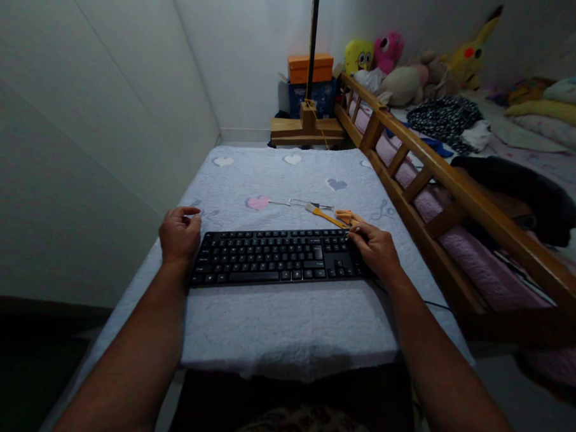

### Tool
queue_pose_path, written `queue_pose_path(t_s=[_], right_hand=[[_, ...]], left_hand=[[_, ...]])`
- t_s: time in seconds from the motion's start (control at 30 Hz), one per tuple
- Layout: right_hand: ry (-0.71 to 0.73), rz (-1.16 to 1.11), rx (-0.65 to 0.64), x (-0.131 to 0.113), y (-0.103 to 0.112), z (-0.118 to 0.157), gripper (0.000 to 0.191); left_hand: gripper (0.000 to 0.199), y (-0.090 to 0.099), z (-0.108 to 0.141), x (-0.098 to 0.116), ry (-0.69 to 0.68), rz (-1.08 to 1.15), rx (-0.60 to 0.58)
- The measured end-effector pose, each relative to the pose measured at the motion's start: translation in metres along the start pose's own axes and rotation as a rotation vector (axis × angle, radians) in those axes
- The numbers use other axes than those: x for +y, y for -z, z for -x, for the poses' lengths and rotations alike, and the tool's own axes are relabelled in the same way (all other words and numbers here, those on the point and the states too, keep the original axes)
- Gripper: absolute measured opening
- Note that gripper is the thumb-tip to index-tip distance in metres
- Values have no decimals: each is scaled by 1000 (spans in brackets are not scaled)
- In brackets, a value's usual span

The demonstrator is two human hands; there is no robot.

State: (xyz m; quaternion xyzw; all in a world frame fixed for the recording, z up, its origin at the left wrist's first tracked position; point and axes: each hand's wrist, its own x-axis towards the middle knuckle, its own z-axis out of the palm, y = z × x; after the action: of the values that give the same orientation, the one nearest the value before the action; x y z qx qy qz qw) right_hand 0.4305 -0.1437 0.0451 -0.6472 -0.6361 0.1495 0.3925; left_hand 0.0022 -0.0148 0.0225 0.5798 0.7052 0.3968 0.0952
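Head view: shows a long black plastic keyboard (261, 257) at centre, flat on the worktop's pale-blue heart-patterned cloth (283, 318). Has the left hand (180, 233) half-open and empty-looking beside the left end, the right hand (374, 245) curled at the right end, grip unclear; beyond, a yellow-handled brush (326, 215).
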Motion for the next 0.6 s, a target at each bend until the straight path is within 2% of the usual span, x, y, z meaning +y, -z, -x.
queue_pose_path(t_s=[0.13,0.23,0.37,0.6], right_hand=[[4,0,41,2,-3,-2,19],[12,-20,50,4,-3,-2,20],[19,-43,31,7,-2,0,19],[31,-41,-11,2,4,5,15]], left_hand=[[26,3,1,17,84,75,-201],[31,4,5,28,74,98,-286],[32,0,11,31,37,149,-299],[27,-7,15,16,-29,257,-305]])
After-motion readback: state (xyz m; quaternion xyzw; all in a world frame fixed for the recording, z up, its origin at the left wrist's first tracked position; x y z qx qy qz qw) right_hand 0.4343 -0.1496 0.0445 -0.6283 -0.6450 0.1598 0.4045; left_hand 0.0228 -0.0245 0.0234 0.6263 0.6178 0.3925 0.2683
